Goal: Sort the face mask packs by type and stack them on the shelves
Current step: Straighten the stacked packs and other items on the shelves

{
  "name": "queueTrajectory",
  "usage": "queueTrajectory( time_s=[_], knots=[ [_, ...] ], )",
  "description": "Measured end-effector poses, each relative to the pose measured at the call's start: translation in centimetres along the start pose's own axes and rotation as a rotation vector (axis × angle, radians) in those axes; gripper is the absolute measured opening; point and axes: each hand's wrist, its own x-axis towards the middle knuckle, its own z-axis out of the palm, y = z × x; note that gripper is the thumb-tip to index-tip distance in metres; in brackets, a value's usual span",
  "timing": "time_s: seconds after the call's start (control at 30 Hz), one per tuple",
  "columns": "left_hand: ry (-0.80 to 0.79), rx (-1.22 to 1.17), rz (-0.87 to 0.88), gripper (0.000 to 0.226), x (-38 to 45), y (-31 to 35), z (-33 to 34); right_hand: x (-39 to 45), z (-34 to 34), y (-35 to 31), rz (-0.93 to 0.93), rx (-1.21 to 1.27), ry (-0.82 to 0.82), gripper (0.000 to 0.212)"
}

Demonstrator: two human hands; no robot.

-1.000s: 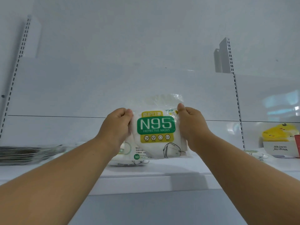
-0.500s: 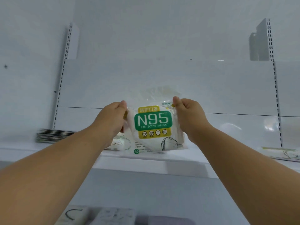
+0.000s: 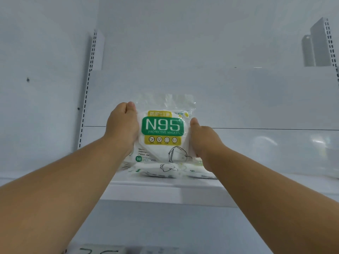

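Head view puts the clear plastic pack of white N95 masks with its green and yellow label (image 3: 162, 132) at the centre, held upright with the label facing you, above the front part of the white metal shelf (image 3: 165, 196). Your left hand (image 3: 122, 125) grips the pack's left edge, fingers curled round behind it and the thumb at the top corner. Your right hand (image 3: 204, 142) grips the right edge lower down, thumb pointing up along the side of the label. The pack's lower edge sits just above, perhaps touching, the flat white mask packs with mask drawings (image 3: 172, 170) lying on the shelf; you cannot tell which from this angle. Behind the pack rises the white back panel (image 3: 238, 99), crossed by a thin dark seam. A slotted white upright (image 3: 88, 88) runs up at the left, and another slotted upright (image 3: 330, 41) stands at the far right. At the bottom edge, blurred pale packaging (image 3: 102, 251) shows below the shelf.
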Motion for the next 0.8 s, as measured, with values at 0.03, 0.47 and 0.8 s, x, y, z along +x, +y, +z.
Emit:
queueTrajectory(
  time_s=[0.03, 0.47, 0.8],
  knots=[
    [-0.014, -0.026, -0.016, 0.037, 0.6, -0.4, -0.5, -0.1, 0.7, -0.3, -0.003, 0.039, 0.001, 0.057],
    [-0.316, 0.114, -0.068, 0.036, 4.6, -5.1, -1.7, 0.8, 2.4, -1.3, -0.104, -0.094, 0.207, 0.048],
    [-0.651, 0.433, -0.009, 0.018, 6.0, -7.6, 0.0, 2.5, 5.6, 0.3, 0.322, 0.146, -0.046, 0.029]
  ],
)
